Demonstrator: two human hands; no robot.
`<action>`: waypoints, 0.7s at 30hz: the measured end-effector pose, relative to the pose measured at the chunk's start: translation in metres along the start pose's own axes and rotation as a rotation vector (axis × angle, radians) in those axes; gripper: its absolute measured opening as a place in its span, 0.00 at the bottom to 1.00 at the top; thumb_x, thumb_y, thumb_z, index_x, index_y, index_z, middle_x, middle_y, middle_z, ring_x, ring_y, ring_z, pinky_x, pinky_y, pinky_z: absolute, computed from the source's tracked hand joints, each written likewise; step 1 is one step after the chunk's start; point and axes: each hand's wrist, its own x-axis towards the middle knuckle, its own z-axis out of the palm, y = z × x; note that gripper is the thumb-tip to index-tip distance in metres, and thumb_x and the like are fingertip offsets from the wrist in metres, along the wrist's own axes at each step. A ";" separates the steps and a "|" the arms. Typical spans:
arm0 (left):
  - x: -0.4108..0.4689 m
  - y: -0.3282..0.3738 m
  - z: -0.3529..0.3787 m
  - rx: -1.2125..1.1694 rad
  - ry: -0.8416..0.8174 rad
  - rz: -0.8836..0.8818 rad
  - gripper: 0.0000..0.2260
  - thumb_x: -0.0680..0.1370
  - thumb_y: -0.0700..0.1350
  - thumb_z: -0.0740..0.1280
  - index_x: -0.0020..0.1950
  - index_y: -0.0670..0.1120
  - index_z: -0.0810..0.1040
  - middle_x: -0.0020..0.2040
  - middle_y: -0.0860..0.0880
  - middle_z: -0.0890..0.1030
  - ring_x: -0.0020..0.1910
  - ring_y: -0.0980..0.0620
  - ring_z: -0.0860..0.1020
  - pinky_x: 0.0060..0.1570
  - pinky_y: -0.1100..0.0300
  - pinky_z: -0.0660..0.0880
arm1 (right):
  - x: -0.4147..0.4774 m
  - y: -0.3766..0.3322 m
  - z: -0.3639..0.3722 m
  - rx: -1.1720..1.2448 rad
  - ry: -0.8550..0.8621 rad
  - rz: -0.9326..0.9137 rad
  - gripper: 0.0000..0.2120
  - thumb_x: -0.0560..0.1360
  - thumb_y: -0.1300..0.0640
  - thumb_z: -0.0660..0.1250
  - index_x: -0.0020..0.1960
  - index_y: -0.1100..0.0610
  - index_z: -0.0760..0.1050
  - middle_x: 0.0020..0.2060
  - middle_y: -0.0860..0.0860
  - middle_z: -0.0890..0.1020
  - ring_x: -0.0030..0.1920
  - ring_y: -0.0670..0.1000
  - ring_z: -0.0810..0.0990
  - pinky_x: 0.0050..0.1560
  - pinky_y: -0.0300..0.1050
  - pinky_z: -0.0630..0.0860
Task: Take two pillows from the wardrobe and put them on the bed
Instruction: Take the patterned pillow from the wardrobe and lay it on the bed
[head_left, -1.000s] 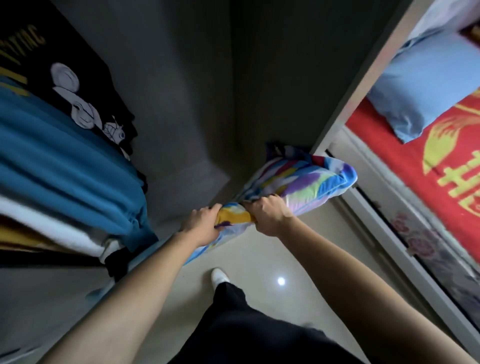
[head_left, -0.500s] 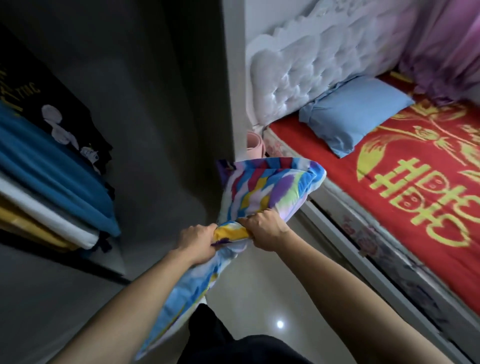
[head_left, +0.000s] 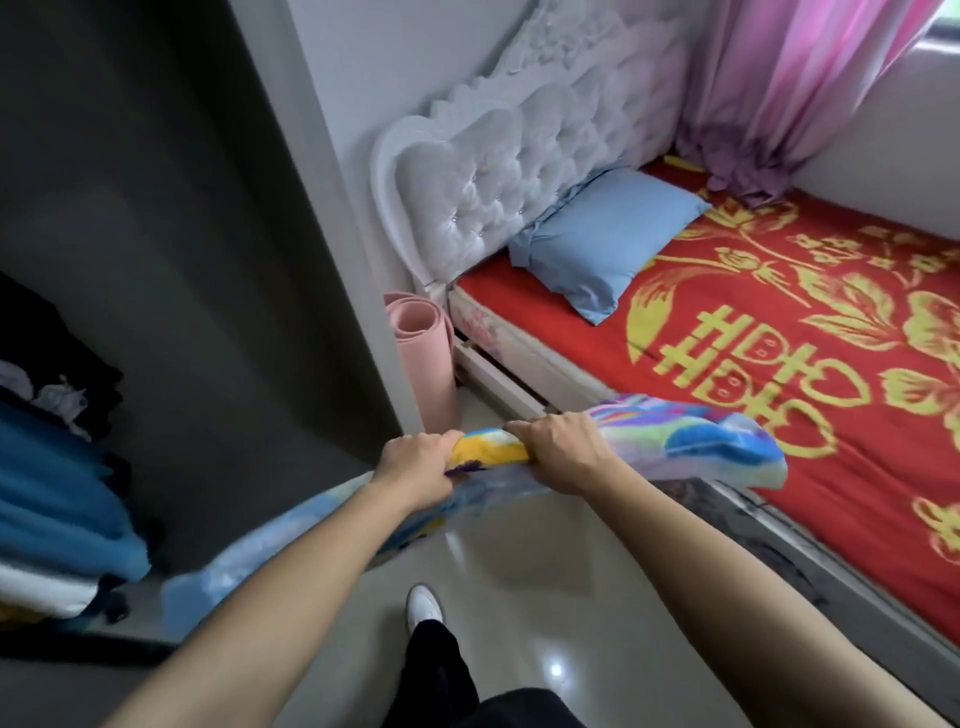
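I hold a multicoloured pillow by its near edge, out in front of me over the floor. My left hand and my right hand both grip that edge, close together. The pillow's right end reaches over the edge of the bed, which has a red and gold cover. Its left end droops, blurred, toward the open wardrobe on my left. A light blue pillow lies at the head of the bed, against the white tufted headboard.
Folded blue, white and black clothes are stacked on the wardrobe shelf at left. A rolled pink mat stands between wardrobe and bed. Pink curtains hang at the far right. My leg and white shoe are on the glossy floor.
I have turned right from the wardrobe toward the bed. The multicoloured pillow has come out of the wardrobe and swung right, its end now over the bed's edge. Both hands keep their grip.
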 end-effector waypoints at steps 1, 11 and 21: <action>0.016 0.006 -0.004 0.001 0.008 0.031 0.20 0.74 0.59 0.65 0.65 0.57 0.69 0.58 0.49 0.81 0.55 0.41 0.79 0.51 0.51 0.75 | 0.001 0.013 -0.003 0.004 -0.005 0.040 0.20 0.71 0.49 0.67 0.63 0.46 0.73 0.52 0.50 0.84 0.52 0.57 0.83 0.41 0.48 0.73; 0.194 0.001 -0.026 -0.107 0.027 0.208 0.42 0.67 0.66 0.72 0.76 0.59 0.57 0.67 0.51 0.76 0.63 0.45 0.75 0.57 0.51 0.73 | 0.065 0.140 -0.044 -0.009 0.070 0.334 0.24 0.68 0.49 0.67 0.65 0.42 0.73 0.55 0.46 0.84 0.54 0.55 0.82 0.44 0.48 0.75; 0.357 0.033 -0.080 -0.237 0.368 0.392 0.13 0.73 0.52 0.67 0.57 0.57 0.77 0.41 0.47 0.85 0.41 0.40 0.82 0.35 0.54 0.72 | 0.146 0.251 -0.083 -0.104 0.191 0.600 0.26 0.72 0.51 0.66 0.70 0.42 0.70 0.63 0.45 0.80 0.60 0.55 0.78 0.60 0.52 0.71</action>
